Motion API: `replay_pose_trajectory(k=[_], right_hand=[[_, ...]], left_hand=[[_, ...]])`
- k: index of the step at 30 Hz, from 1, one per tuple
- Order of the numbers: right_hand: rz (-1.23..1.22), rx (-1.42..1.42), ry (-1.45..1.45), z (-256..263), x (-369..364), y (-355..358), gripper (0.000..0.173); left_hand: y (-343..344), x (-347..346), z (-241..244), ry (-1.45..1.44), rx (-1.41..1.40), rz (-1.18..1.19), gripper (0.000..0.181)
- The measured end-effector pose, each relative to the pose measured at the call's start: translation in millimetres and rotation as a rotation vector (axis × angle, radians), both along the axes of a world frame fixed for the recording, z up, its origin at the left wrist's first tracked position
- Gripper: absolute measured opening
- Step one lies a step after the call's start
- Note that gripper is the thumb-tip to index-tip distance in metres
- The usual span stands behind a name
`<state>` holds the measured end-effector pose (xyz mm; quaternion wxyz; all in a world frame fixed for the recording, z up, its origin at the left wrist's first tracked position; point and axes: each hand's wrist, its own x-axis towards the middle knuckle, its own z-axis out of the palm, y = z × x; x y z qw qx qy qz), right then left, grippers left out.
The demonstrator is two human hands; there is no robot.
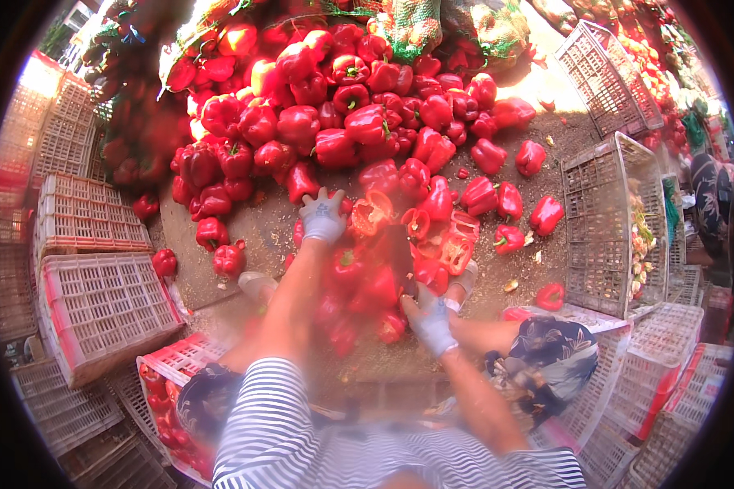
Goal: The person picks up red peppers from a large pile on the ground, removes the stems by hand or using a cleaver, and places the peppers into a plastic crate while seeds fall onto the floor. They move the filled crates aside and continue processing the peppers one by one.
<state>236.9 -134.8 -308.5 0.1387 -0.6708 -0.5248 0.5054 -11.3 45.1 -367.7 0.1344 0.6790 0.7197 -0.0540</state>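
Note:
My left hand (322, 215), in a pale work glove, reaches forward with its fingers spread. Its fingertips are at the near side of a whole red bell pepper (301, 181), at the front of a large pepper pile (342, 131). The gloved right hand (431, 318) is closed around the handle end of a broad-bladed knife (396, 253), whose dark blade points away from me. Beyond the blade lies a cut-open pepper (372, 213); pepper halves (457, 252) lie to its right. Several red peppers (355, 284), blurred by the lens haze, lie between my forearms.
Plastic crates (110, 305) are stacked at left. A crate of red peppers (168, 412) stands by my left knee. More crates (596, 226) line the right side. Green mesh bags (416, 27) sit behind the pile. Single peppers (547, 215) are scattered on the ground (532, 263).

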Motion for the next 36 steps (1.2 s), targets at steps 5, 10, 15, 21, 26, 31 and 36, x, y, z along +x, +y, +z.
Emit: replay_pose_trajectory(k=[5,10,15,21,26,31,36], right_hand=[[-0.01,-0.077,0.014,9,-1,5,0.046],[-0.023,-0.068,0.044,-9,1,4,0.048],[-0.011,-0.029,-0.072,-17,-4,3,0.043],[-0.045,-0.039,-0.011,-5,-6,5,0.046],[0.04,0.118,-0.165,24,-13,12,0.045],[0.108,0.592,-0.148,56,-27,16,0.041],[0.209,0.912,-0.169,99,-43,14,0.044]], left_hand=[[6,-13,1,-0.053,0.037,-0.206,0.053],[18,-41,41,0.041,-0.174,-0.574,0.068],[15,-55,-9,0.207,0.047,-0.788,0.071],[15,-47,-7,-0.133,-0.093,-0.364,0.071],[-18,-46,-1,-1.007,-0.029,0.307,0.064],[-66,-37,45,-1.683,-0.271,0.567,0.065],[-112,-1,54,-1.982,-0.303,0.672,0.069]])
